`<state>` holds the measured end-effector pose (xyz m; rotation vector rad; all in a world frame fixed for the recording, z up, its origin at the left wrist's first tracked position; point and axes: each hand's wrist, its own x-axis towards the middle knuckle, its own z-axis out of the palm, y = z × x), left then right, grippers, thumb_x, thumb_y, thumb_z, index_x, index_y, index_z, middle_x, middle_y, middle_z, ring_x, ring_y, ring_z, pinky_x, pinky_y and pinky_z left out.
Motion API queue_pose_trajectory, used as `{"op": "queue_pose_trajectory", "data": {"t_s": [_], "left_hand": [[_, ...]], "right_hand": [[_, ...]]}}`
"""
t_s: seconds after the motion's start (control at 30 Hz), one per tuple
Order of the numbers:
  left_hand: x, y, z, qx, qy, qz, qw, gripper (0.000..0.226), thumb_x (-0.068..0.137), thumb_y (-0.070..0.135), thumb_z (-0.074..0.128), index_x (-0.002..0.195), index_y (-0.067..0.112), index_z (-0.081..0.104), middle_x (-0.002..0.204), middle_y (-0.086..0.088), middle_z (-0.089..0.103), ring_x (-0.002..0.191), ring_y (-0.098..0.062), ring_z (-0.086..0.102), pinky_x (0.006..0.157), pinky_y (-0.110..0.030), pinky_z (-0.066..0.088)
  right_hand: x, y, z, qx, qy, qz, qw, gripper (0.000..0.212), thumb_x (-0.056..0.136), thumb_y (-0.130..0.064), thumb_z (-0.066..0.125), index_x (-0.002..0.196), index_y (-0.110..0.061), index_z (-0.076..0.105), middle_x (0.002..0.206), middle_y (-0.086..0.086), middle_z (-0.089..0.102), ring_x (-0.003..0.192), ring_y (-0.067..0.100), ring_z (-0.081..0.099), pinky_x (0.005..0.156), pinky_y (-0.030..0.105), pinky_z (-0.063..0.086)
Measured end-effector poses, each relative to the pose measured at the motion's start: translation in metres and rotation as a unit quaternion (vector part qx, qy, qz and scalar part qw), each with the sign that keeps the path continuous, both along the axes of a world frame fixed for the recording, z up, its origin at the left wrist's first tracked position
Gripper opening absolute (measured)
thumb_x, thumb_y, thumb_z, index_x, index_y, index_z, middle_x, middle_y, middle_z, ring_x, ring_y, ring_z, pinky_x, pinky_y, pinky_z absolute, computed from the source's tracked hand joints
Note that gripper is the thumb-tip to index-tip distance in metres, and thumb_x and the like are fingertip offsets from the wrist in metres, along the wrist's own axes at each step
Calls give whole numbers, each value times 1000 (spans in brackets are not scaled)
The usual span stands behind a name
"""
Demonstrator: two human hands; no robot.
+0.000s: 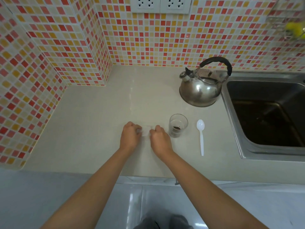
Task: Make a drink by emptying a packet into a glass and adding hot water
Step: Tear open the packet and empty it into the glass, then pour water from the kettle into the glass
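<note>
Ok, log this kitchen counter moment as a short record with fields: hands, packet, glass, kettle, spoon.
left hand: pinches the packet's left end
right hand: pinches its right end
packet: small, clear, held between both hands over the counter
glass: upright, dark powder at bottom, no water
kettle: steel, behind the glass, beside the sink
spoon: white plastic, right of the glass

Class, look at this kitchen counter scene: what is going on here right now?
A person stands at a counter, both hands working a small clear packet between them; the left hand and right hand each pinch an end. Beside the right hand stands a glass with dark powder at its bottom, so no water seems added yet. A white plastic spoon lies next to it, and a metal kettle waits behind, near the sink.
</note>
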<state>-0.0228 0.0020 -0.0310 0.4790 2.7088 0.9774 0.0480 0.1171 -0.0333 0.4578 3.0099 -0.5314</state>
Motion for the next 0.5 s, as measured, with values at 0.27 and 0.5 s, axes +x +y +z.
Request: {"op": "queue_pose_trajectory", "data": {"t_s": [0.27,0.5], "left_hand": [[20,-14,-6,-14,12,-34,999,33,85,6,63,117,10,64,112,-4,55,107,-20,51,90,-25,44],[33,-20,6,38,39,-49,997,29,86,9,65,115,12,66,114,-2,57,111,-20,52,91,-23,41]], "right_hand": [[35,3,2,-10,38,4,999,22,89,-9,50,107,-1,60,110,18,54,102,34,52,74,40,45],[105,30,18,23,136,-32,990,24,74,-26,76,91,-8,72,83,9,65,72,28,64,58,35,53]]}}
